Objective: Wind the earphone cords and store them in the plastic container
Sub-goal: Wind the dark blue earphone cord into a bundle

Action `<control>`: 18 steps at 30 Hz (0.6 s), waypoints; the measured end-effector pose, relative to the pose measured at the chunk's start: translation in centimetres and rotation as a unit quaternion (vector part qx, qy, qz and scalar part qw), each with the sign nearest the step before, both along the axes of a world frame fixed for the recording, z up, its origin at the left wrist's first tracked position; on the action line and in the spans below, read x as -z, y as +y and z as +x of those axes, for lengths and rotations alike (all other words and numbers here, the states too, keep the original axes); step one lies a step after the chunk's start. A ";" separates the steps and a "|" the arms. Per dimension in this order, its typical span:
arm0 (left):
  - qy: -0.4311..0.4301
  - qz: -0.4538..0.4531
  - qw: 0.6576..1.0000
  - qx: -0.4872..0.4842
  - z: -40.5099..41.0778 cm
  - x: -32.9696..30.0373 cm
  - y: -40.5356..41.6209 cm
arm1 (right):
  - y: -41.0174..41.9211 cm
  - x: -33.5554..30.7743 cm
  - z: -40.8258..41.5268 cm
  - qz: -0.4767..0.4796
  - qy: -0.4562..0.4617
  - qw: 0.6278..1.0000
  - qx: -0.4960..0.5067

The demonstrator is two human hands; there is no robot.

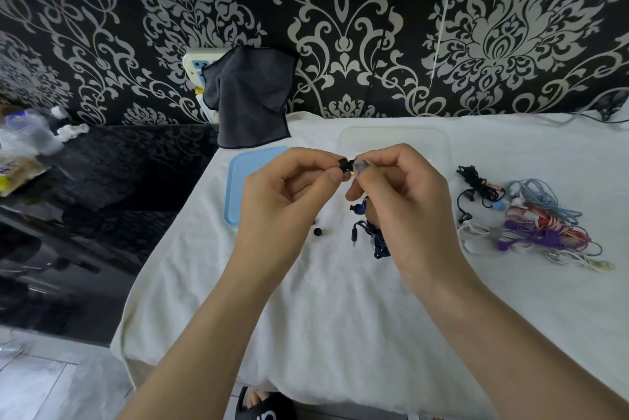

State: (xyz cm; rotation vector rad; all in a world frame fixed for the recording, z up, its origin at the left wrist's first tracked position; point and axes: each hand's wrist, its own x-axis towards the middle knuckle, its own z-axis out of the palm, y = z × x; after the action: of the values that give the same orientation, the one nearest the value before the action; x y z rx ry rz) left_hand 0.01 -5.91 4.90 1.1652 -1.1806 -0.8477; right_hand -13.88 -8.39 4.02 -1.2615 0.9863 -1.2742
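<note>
My left hand (289,188) pinches a small black ear tip (344,165) between thumb and forefinger. My right hand (405,201) pinches the earbud of a dark blue earphone right against that tip; its cord (371,232) hangs bunched below the palm with the plug dangling. A second loose black ear tip (317,232) lies on the white towel (340,317). A tangled pile of earphones (531,222), black, light blue, red, purple and white, lies at the right. The clear plastic container (425,138) stands behind my hands, its blue lid (241,174) flat to its left.
A dark grey cloth (252,99) hangs over a power strip at the back against the patterned wall. The table's left edge drops to a dark surface with bags and clutter (23,144). A black slipper (262,409) shows below the front edge.
</note>
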 end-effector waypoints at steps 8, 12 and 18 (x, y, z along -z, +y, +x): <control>0.040 0.025 0.999 0.019 0.1 -0.1 -0.3 | 0.2 -0.2 0.1 0.017 -0.021 1.000 -0.012; 0.031 0.026 0.999 0.035 0.2 0.0 -0.3 | 0.0 -0.3 0.1 0.038 -0.042 0.998 -0.020; 0.011 0.007 0.998 0.054 0.6 -0.2 -0.3 | -0.2 -0.5 -0.1 0.070 -0.072 0.994 -0.040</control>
State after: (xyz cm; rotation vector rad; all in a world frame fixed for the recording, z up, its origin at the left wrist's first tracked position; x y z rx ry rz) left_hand 0.60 -6.23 5.07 1.1090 -1.2290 -0.9498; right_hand -13.95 -8.60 4.47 -1.0744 0.8966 -1.1948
